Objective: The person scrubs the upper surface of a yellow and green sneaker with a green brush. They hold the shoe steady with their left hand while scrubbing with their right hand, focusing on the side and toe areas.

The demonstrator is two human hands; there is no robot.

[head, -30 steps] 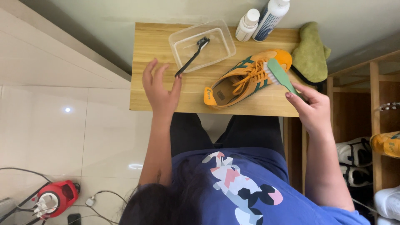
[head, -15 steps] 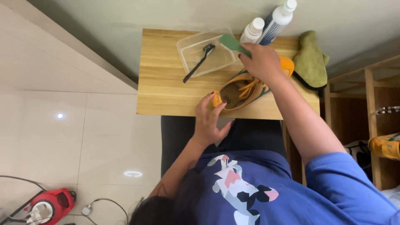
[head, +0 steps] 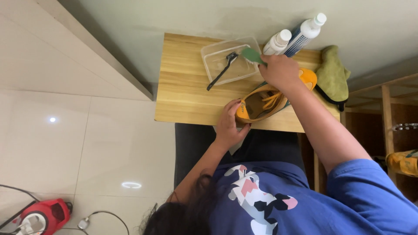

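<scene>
Here we hold the orange shoe [head: 261, 102] at its heel with our left hand [head: 229, 123], fingers closed on it, near the front edge of the wooden table [head: 187, 82]. Our right hand [head: 281, 72] grasps the green brush [head: 252, 55] and brings its head over the clear plastic tub [head: 226, 58], where a black brush [head: 222, 69] lies. We judge this the wetting step; next the brush must dip in without pushing the tub.

A pale wooden bench [head: 187, 82] stands against a grey-green wall [head: 183, 15] at the frame's top. Glossy cream floor tiles [head: 65, 143] fill the left; open wooden shelving [head: 385, 109] stands at right.
</scene>
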